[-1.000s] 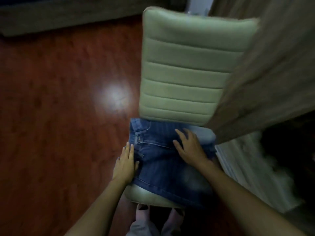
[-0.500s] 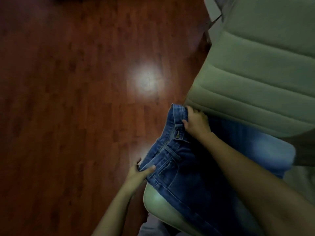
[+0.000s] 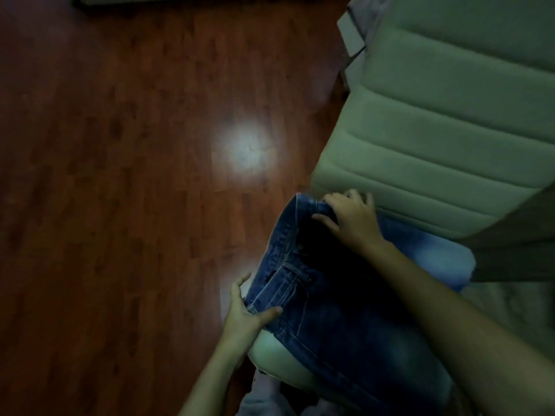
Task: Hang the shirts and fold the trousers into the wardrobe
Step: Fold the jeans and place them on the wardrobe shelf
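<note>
folded blue jeans [image 3: 345, 310] lie on the pale chair seat [image 3: 270, 352], left hand [image 3: 243, 316] pinching the near waistband corner, right hand [image 3: 351, 220] closed on the far corner; denim judged heavy, soft, not slippery, best gripped at the thick waistband.
</note>
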`<move>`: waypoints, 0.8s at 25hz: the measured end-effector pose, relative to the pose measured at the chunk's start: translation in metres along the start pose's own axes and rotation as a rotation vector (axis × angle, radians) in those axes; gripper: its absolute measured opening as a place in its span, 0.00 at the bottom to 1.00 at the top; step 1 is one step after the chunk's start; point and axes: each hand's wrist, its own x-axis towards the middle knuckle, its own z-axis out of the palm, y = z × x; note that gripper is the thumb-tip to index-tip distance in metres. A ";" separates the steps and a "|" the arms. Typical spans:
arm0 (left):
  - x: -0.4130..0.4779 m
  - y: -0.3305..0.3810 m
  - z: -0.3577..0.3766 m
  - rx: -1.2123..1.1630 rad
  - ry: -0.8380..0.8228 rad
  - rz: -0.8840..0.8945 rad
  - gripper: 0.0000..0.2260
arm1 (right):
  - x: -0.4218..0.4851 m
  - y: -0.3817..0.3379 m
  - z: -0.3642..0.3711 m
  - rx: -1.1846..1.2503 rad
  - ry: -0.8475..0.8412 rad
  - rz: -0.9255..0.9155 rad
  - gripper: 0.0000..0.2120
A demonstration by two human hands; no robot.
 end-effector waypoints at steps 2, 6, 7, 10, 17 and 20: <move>-0.018 0.018 0.013 -0.021 0.003 0.023 0.29 | -0.022 0.010 -0.035 0.223 0.028 0.068 0.21; -0.079 0.083 0.064 0.041 -0.168 0.130 0.20 | -0.087 0.048 -0.139 0.512 0.276 0.321 0.13; -0.099 0.101 0.083 0.070 -0.241 0.182 0.19 | -0.110 0.061 -0.170 0.531 0.349 0.368 0.11; -0.162 0.156 0.139 0.121 -0.415 0.265 0.17 | -0.178 0.091 -0.259 0.550 0.547 0.514 0.08; -0.313 0.289 0.246 0.031 -0.649 0.675 0.08 | -0.315 0.098 -0.459 0.463 1.047 0.632 0.07; -0.378 0.364 0.259 0.015 -0.706 0.948 0.03 | -0.363 0.084 -0.543 0.610 1.188 0.487 0.04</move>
